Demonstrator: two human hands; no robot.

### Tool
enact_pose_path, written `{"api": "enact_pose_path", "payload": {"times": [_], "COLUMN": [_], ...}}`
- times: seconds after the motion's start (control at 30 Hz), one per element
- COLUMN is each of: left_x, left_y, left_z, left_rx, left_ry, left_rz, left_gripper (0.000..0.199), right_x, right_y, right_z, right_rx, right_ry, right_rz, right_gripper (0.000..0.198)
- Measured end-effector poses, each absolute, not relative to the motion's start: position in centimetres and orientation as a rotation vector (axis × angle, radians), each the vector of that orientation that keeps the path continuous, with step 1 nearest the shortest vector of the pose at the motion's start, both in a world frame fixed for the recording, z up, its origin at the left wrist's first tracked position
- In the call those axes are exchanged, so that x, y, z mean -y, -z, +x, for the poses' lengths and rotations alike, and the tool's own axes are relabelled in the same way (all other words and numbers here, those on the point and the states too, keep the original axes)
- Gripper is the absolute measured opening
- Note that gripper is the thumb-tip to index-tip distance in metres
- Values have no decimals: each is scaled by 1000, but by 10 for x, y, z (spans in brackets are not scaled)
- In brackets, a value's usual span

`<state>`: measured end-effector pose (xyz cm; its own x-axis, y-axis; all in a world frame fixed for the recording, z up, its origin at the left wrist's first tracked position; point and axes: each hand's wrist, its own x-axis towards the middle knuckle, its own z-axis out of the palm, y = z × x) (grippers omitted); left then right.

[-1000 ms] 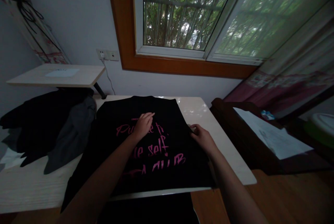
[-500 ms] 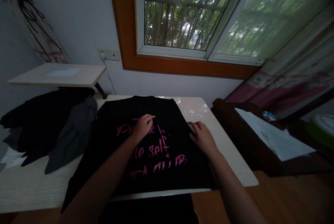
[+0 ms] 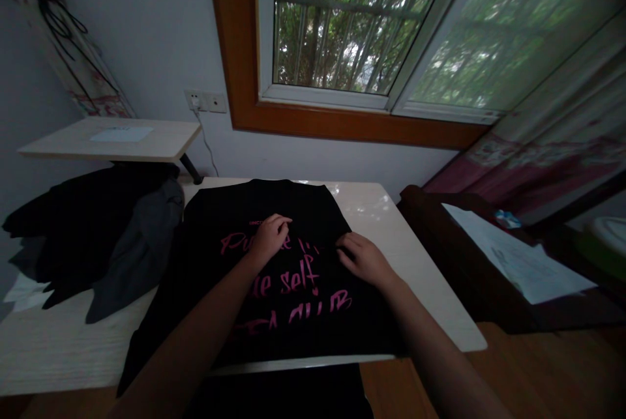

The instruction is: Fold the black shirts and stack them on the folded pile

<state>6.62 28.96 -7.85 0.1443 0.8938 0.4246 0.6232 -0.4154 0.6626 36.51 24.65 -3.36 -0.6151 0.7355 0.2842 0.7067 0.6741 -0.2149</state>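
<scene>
A black T-shirt (image 3: 298, 207) with pink lettering lies spread flat, its neckline toward the wall. My left hand (image 3: 271, 236) rests on the middle of its chest, over part of the print, with the fingers slightly bent and the index finger stretched out. On the right side of the same shirt lies my right hand (image 3: 364, 259), just inside the side edge. Its fingers point left, thumb apart from them, and no cloth shows pinched between them. My forearms cover parts of the lettering and the lower shirt.
The pale table (image 3: 420, 275) carries the shirt. Dark clothes (image 3: 112, 217) are heaped at the left, beneath a small raised shelf (image 3: 166, 139) with a paper on it. To the right stands a dark brown piece of furniture (image 3: 499, 275) bearing white sheets (image 3: 518, 256). A window is behind.
My right hand has moved left from the shirt's side edge onto the cloth. My left hand stays on the chest print. The shirt looks the same.
</scene>
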Motion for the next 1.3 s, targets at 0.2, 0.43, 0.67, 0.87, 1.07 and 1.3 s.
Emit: {"api": "enact_pose_path", "payload": {"times": [0.2,0.43,0.67,0.87,1.07,1.3], "left_x": [-284,-276,-276,-277,-276,-287], "left_y": [75,69,80,81,80,83], "left_z": [69,73,78,80,78,49], "left_rx": [-1611,-1550,-1400,-1432,-1442,-1745], "left_ry": [-1010,-1004,-828,-713,-739,-666], "left_rz": [2222,2469,2596,2625,2603,2493], "left_gripper": [21,23,36,42,45,52], "right_x": [-246,-268,-324,-371,-390,-385], "right_y": [35,34,73,85,86,86], "right_z": [376,364,323,299,292,294], "right_rx": [2511,2442,2525,2506,2416,2381], "right_ry": [-275,-303,-93,-31,-41,-17], "right_rz": [-1118,-1143,-1323,-1556,-1668,-1637], "right_gripper": [20,34,54,64,64,62]}}
